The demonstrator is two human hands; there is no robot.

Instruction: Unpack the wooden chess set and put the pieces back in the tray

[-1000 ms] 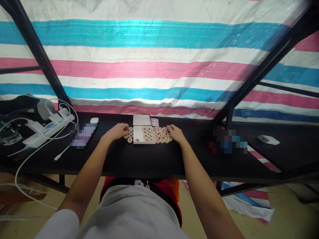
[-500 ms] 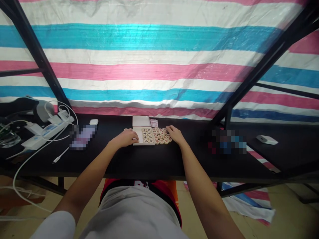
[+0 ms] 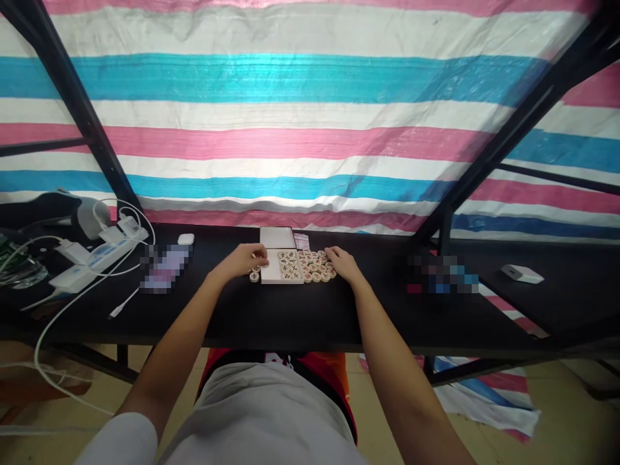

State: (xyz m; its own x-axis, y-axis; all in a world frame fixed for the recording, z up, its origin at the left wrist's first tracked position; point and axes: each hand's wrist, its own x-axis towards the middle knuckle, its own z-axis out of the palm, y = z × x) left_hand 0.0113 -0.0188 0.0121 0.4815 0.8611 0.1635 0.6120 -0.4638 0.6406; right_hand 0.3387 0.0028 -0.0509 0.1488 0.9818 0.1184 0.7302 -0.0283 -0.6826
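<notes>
A shallow white box (image 3: 269, 274) lies on the black table with its lid (image 3: 276, 237) folded back. Two columns of xiangqi pieces (image 3: 289, 265) with dark characters fill its right part; the left part shows bare white floor. My left hand (image 3: 242, 259) is over the box's left edge, fingers pinched around a xiangqi piece (image 3: 262, 261), mostly covered by them. More pieces (image 3: 254, 276) lie left of the box, partly under that hand. To the right, red-character pieces (image 3: 316, 266) lie in rows on the table. My right hand (image 3: 341, 261) rests at their right end, fingers extended and touching the outer pieces.
A printed paper slip (image 3: 301, 241) lies behind the box. On the left are a blurred phone (image 3: 165, 268), a white earphone case (image 3: 186, 239), a cable and a power strip (image 3: 99, 258). Blurred items (image 3: 438, 274) and a white charger (image 3: 522, 274) are at right.
My left hand has risen from the box's near left corner toward its far left, uncovering pieces beside the box. My right hand stays at the red pieces. The view has shifted slightly.
</notes>
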